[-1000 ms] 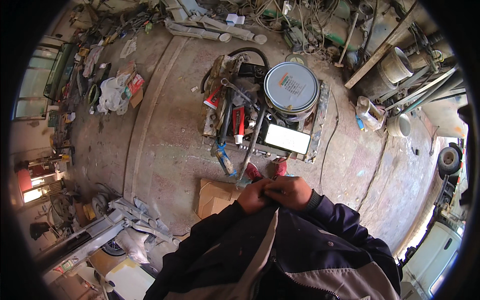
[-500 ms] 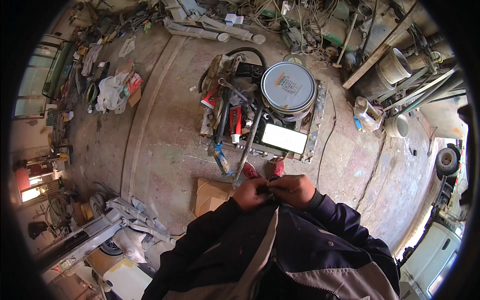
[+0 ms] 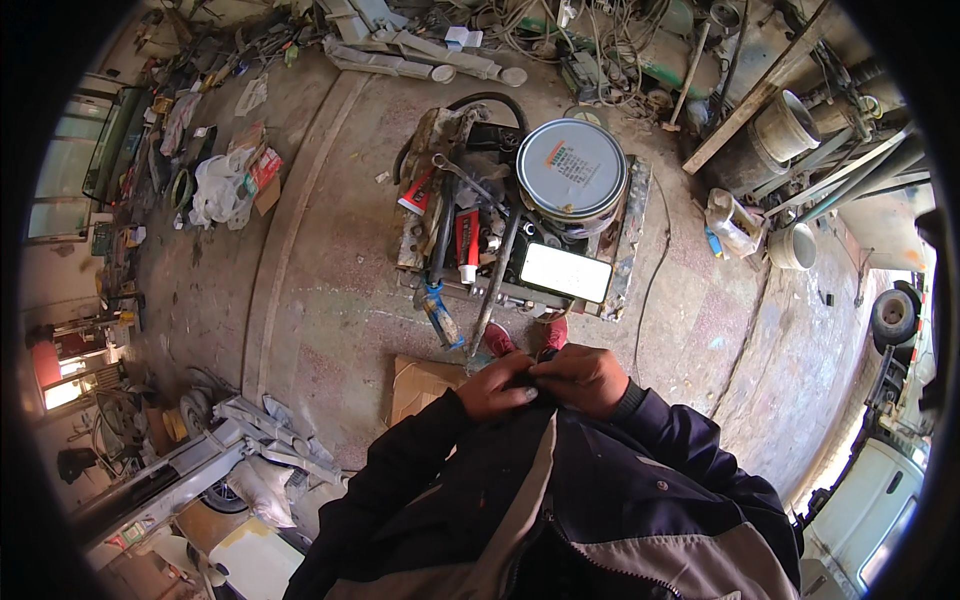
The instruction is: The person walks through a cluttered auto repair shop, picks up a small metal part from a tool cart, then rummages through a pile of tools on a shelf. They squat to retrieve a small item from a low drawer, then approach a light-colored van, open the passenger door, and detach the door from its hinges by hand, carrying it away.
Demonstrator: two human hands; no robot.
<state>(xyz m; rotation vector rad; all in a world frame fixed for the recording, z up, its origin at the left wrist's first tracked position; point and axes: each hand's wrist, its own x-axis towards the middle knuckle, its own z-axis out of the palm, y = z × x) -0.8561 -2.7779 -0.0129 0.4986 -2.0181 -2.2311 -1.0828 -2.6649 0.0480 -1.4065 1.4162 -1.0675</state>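
Note:
Close in front of my jacket, my left hand (image 3: pixel 497 387) and my right hand (image 3: pixel 582 379) meet with fingers closed together. Whatever they pinch between them is dark or hidden and too small to name. Beyond them a low work stand (image 3: pixel 632 250) carries a round metal bucket with a grey lid (image 3: pixel 572 168). A phone with a bright white screen (image 3: pixel 567 272) lies in front of the bucket. Left of it are a red tube with a white cap (image 3: pixel 467 243), a second red tube (image 3: pixel 416 192) and a wrench (image 3: pixel 470 182).
A blue-handled tool (image 3: pixel 440 312) hangs at the stand's near left corner. Cardboard (image 3: pixel 420 385) lies left of my feet. A dark cable (image 3: pixel 652 290) runs along the floor on the right. White buckets (image 3: pixel 792 247) and poles stand far right; a white plastic bag (image 3: pixel 222 190) lies left.
Both hands have risen slightly away from my body and stay together. My left hand has turned a little, showing more of its thumb. The things on the stand have not moved.

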